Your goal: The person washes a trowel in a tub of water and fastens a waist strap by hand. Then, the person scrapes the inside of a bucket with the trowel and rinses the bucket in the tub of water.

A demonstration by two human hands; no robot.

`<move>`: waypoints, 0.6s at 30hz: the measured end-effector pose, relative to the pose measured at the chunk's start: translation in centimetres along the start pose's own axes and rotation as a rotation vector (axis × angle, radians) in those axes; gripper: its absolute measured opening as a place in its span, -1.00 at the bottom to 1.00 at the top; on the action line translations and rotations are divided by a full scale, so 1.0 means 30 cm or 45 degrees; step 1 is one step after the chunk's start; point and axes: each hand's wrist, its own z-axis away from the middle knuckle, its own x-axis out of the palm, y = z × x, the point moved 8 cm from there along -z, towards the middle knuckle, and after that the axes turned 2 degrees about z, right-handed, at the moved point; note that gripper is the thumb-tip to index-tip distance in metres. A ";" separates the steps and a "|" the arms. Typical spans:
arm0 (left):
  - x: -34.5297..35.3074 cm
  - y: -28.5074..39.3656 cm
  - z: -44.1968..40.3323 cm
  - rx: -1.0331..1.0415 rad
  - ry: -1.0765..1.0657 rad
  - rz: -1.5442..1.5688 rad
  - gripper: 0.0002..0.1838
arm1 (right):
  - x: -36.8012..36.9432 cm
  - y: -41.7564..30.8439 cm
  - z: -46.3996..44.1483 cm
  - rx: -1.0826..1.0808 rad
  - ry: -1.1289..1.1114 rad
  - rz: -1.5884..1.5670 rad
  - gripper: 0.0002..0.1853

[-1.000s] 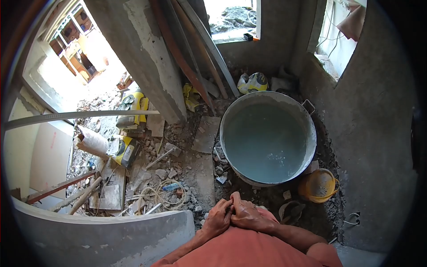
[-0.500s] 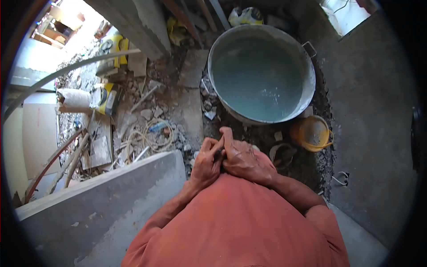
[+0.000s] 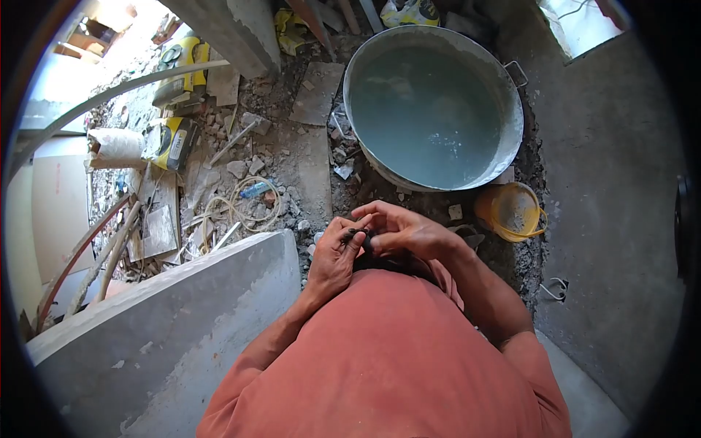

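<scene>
In front of my chest, my left hand (image 3: 333, 257) is closed, with a small dark item (image 3: 353, 234) pinched between thumb and fingers; its kind is too small to make out. My right hand (image 3: 412, 232) curls in from the other side, its fingertips meeting the left hand's. Dark material also shows between the hands, and what the right fingers grip is partly hidden. Beyond the hands stands a large round metal tub (image 3: 512, 146) holding cloudy bluish water (image 3: 427, 109). To the right of the hands, a yellow bucket (image 3: 504, 212) sits beside the tub.
A low plastered wall (image 3: 168, 306) runs along my left. Rubble, a coiled pale hose (image 3: 244, 219), a plastic bottle (image 3: 255, 190) and yellow-and-black bags (image 3: 175, 142) lie past it. A grey wall (image 3: 613, 182) rises on the right.
My hands have shifted from being clasped together to working at a small dark item. The right hand has turned and its forearm has swung outward. The view has tilted slightly.
</scene>
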 end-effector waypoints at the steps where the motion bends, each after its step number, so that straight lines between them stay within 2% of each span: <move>1: 0.002 0.016 0.006 0.069 -0.006 -0.005 -0.59 | -0.011 0.020 0.008 0.083 0.027 -0.139 -0.45; 2: -0.003 0.017 0.008 0.065 -0.011 -0.006 -0.59 | -0.016 0.039 0.013 0.162 0.054 -0.276 -0.59; 3: -0.012 0.028 0.004 0.102 -0.026 -0.132 -0.60 | -0.015 0.033 0.012 0.158 0.057 -0.274 -0.59; 5: -0.026 0.037 0.004 0.136 -0.036 -0.254 -0.61 | -0.043 0.034 0.014 0.210 0.228 -0.126 -0.76; 8: -0.050 0.061 0.030 0.218 -0.067 -0.320 -0.60 | -0.088 0.084 0.016 0.241 0.268 0.081 -0.84; 9: -0.044 0.096 0.040 0.343 -0.155 -0.555 -0.57 | -0.099 0.082 0.019 0.238 0.272 0.073 -0.84; 10: -0.035 0.126 0.055 0.467 -0.244 -0.786 -0.55 | -0.118 0.071 0.023 0.248 0.282 0.391 -0.85; 11: -0.037 0.145 0.066 0.511 -0.295 -0.849 -0.45 | -0.130 0.061 0.031 0.258 0.286 0.711 -0.85; 16: -0.029 0.143 0.106 0.631 -0.388 -1.098 -0.40 | -0.132 0.065 0.052 0.290 0.238 0.912 -0.82; 18: -0.036 0.126 0.123 0.634 -0.439 -1.128 -0.50 | -0.138 0.082 0.060 0.326 0.235 0.928 -0.82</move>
